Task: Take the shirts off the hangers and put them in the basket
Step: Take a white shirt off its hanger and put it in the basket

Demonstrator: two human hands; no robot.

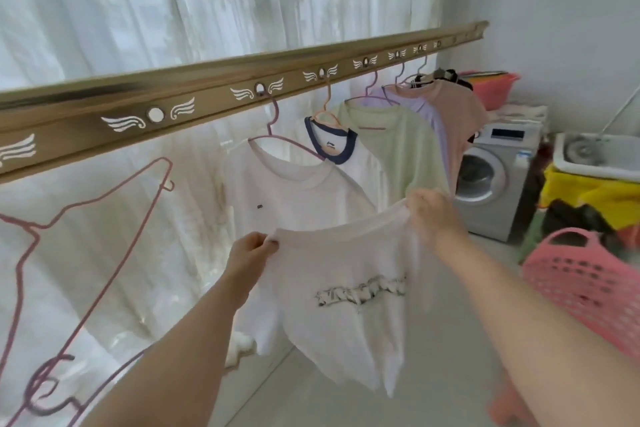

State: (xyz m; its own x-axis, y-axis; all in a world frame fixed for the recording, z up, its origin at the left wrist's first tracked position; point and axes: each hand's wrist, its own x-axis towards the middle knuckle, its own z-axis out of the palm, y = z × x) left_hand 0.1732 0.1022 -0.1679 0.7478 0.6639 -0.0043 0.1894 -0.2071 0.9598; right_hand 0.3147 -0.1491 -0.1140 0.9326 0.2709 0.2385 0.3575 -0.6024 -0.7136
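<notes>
Shirt is off its hanger, spread in the air below the rail and left of the basket. Left hand pinches one shoulder and right hand grips the other, probably to keep it flat for dropping in. Other shirts hang toward the rail's right end.

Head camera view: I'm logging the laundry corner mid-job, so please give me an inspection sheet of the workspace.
Surface: pale floor.
Job's things: printed white shirt off its hanger, held up; at least five hanging shirts on the rail; empty hangers at left; pink basket at right, inside hidden.
Clutter: yellow cloth below the sink; red basin behind.
Hands: left hand and right hand each grip the held shirt's top edge.
Cables: thin line above the sink, hose or cable unclear.
Surroundings: sheer curtain, washing machine, white wall.
</notes>
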